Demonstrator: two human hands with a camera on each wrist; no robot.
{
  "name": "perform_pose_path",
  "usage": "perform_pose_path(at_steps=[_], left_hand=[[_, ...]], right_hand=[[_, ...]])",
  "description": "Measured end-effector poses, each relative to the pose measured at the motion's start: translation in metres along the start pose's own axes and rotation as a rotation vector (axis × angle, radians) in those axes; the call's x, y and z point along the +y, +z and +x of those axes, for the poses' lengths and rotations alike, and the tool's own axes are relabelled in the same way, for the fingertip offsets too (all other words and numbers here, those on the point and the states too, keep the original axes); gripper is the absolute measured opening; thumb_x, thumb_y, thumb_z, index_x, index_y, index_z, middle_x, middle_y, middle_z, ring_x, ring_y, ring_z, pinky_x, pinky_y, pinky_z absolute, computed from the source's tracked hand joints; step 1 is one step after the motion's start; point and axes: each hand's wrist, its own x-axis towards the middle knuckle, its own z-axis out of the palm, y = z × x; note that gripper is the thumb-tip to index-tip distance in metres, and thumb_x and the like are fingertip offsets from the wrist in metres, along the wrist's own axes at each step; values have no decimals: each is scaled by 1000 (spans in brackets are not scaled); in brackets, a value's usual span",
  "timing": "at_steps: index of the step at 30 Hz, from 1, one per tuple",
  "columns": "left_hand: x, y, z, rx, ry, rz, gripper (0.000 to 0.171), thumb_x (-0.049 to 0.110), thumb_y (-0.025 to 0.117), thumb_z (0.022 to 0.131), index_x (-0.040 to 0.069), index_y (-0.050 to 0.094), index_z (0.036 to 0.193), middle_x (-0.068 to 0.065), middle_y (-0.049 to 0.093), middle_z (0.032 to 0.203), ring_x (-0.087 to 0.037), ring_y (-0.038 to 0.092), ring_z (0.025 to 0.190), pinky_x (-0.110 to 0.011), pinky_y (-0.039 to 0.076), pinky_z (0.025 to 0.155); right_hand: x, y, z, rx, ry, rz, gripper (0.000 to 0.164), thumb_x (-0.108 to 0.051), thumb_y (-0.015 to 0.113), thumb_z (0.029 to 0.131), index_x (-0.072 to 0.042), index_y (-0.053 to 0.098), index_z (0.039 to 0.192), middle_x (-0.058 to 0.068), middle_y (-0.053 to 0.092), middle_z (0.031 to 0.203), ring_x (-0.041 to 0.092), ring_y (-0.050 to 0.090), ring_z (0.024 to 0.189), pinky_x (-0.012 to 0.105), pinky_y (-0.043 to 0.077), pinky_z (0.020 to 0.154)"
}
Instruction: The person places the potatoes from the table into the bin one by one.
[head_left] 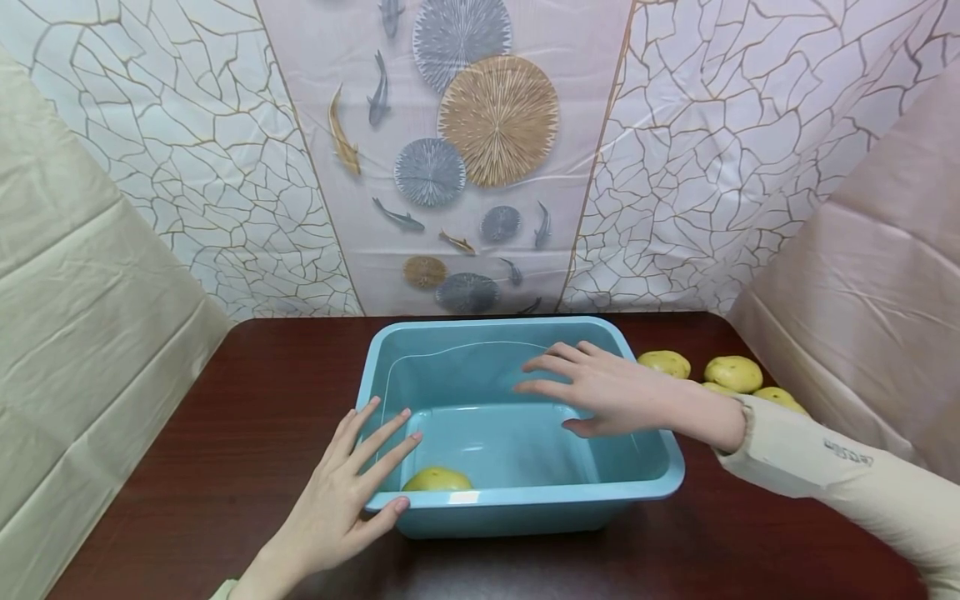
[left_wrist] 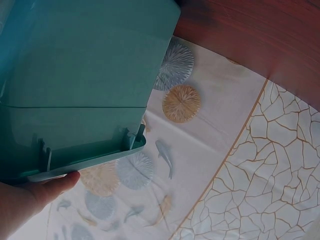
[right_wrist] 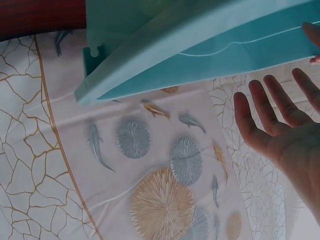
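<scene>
A blue plastic basin (head_left: 525, 497) stands on the dark table, with one yellow potato (head_left: 437, 479) in its near left corner. My left hand (head_left: 341, 483) lies at the basin's near left corner, its fingers spread over the rim and the thumb along the front edge. The left wrist view shows the basin's outer wall (left_wrist: 85, 75) and a finger at its rim. My right hand (head_left: 592, 387) hovers over the basin's right side, fingers extended and apart with nothing in them. In the right wrist view the right hand (right_wrist: 287, 120) shows its palm and spread fingers near the rim.
Several potatoes (head_left: 733, 374) lie on the table right of the basin, partly behind the right forearm. The dark wooden table (head_left: 247, 433) ends against a patterned cloth backdrop (head_left: 465, 250). Plain cloth (head_left: 67, 292) hangs at both sides.
</scene>
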Motion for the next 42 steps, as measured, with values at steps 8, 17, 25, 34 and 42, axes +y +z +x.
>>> perform_pose_path(at_steps=[8, 17, 25, 34, 42], left_hand=[[0, 1, 0, 9, 7, 1, 50, 44, 33, 92, 14, 47, 130, -6, 39, 140, -35, 24, 133, -41, 4, 113], [0, 0, 0, 6, 8, -9, 50, 44, 35, 92, 14, 47, 130, -7, 39, 140, -35, 23, 133, -40, 3, 113], [0, 0, 0, 6, 9, -9, 49, 43, 37, 91, 14, 47, 130, -7, 39, 139, -35, 23, 133, -40, 3, 113], [0, 1, 0, 14, 17, -13, 49, 42, 37, 91, 13, 48, 129, -7, 40, 139, -36, 23, 133, -40, 3, 113], [0, 0, 0, 6, 9, -11, 49, 43, 37, 91, 14, 47, 130, -7, 39, 139, -35, 23, 133, -39, 3, 113]], right_hand=[[1, 1, -5, 22, 16, 4, 65, -33, 72, 69, -18, 46, 126, 5, 48, 126, 21, 46, 107, 38, 42, 81], [1, 2, -12, 60, 38, 23, 65, -31, 73, 68, -18, 46, 126, 5, 48, 126, 21, 46, 106, 37, 43, 78], [2, 2, -15, 94, 46, 23, 65, -30, 73, 68, -18, 47, 126, 4, 48, 126, 20, 46, 107, 35, 43, 76], [4, 5, -22, 105, 79, 49, 66, -30, 74, 66, -18, 47, 126, 4, 48, 125, 20, 46, 107, 34, 41, 71], [8, 8, -27, 116, 94, 70, 67, -28, 75, 66, -18, 47, 125, 5, 49, 124, 19, 45, 105, 37, 43, 78]])
